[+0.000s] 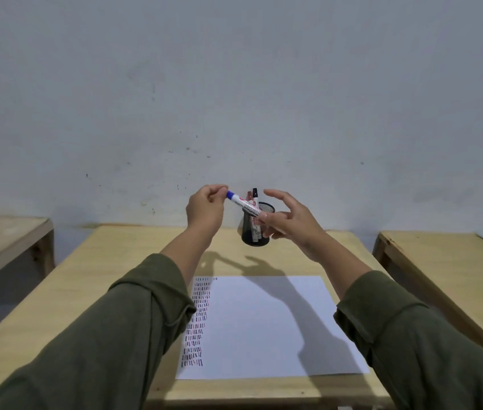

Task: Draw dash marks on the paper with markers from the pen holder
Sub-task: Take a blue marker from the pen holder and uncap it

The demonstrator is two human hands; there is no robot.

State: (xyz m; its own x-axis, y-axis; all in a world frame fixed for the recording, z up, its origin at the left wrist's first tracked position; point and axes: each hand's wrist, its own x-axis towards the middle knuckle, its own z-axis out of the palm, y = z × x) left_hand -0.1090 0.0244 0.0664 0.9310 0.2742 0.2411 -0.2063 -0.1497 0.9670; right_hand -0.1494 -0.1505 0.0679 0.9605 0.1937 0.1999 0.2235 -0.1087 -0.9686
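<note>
A white marker with a blue cap (242, 203) is held in the air above the far half of the table. My left hand (204, 210) pinches its blue cap end, and my right hand (287, 221) grips its other end with the remaining fingers spread. Right behind it stands the black mesh pen holder (253, 232), with a red marker (249, 195) and a black marker (255, 193) sticking out. The white paper (273, 324) lies near the front edge; several rows of red and black dashes (197, 318) fill its left strip.
The wooden table (110, 279) stands against a grey wall. Another wooden table (6, 241) is at the left and a third (447, 261) at the right, with gaps between. My dark green sleeves reach in from the bottom corners.
</note>
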